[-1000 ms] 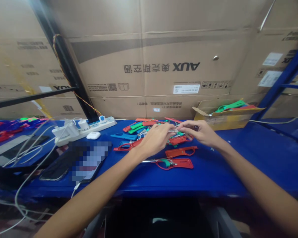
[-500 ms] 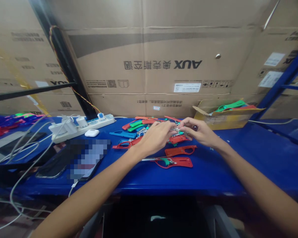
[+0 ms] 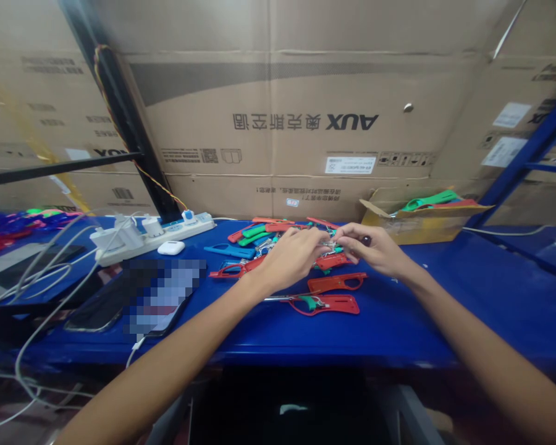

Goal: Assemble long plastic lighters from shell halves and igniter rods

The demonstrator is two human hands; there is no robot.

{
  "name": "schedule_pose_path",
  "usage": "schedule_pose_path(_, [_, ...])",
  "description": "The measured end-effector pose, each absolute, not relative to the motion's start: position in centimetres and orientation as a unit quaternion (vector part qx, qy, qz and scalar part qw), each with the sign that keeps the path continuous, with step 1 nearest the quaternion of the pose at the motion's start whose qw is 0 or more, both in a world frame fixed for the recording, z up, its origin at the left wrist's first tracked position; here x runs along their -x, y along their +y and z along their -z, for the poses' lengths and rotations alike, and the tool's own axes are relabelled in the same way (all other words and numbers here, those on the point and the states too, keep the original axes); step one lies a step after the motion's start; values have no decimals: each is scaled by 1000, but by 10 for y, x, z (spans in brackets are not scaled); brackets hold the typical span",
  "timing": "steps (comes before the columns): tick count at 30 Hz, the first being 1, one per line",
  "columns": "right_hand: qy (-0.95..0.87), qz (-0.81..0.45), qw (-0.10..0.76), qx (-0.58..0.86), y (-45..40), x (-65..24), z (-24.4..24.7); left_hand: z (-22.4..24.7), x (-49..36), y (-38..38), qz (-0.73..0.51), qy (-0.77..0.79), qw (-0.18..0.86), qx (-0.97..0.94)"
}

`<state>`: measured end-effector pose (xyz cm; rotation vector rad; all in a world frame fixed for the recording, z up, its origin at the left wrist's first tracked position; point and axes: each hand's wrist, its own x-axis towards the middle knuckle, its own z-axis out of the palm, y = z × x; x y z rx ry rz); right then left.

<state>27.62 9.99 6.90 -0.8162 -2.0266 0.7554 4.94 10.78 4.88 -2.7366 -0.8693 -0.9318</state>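
Above a pile of plastic lighter parts, my left hand and my right hand meet, fingertips pinched close together. Between them is a small shiny, whitish piece, too small and covered to name. Just below my hands lies a red casing half with a loop opening. Nearer the front edge rests a red lighter body with a green trigger and a thin metal rod. Behind my left hand are a blue casing, a green casing and several red ones, partly hidden.
An open cardboard box of coloured casings stands at the back right. To the left are a power strip with chargers, a white earphone case, phones and loose cables. Large cartons wall off the back of the blue table.
Both hands stay together in nearly the same place, with only slight finger movement at the small piece. The lighter parts on the table lie as before.
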Motion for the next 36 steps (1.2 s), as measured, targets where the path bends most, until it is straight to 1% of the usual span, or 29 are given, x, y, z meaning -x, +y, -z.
schedule_pose_path(6, [-804, -291, 405, 324, 98, -275, -68, -47, -51, 107, 310, -298, 77, 900])
schedule_pose_path(16, [-781, -301, 438, 328, 99, -272, -60, -46, -55, 99, 317, -336, 45, 886])
schedule_pose_path(24, [-777, -305, 437, 335, 99, -271, -57, -39, -58, 99, 322, -347, 34, 880])
schedule_pose_path(33, [-764, -360, 440, 305, 104, -271, -58, -49, -50, 104, 328, -311, 24, 892])
schedule_pose_path(36, [-751, -354, 469, 302, 106, -275, -61, -53, -47, 103, 352, -295, 20, 888])
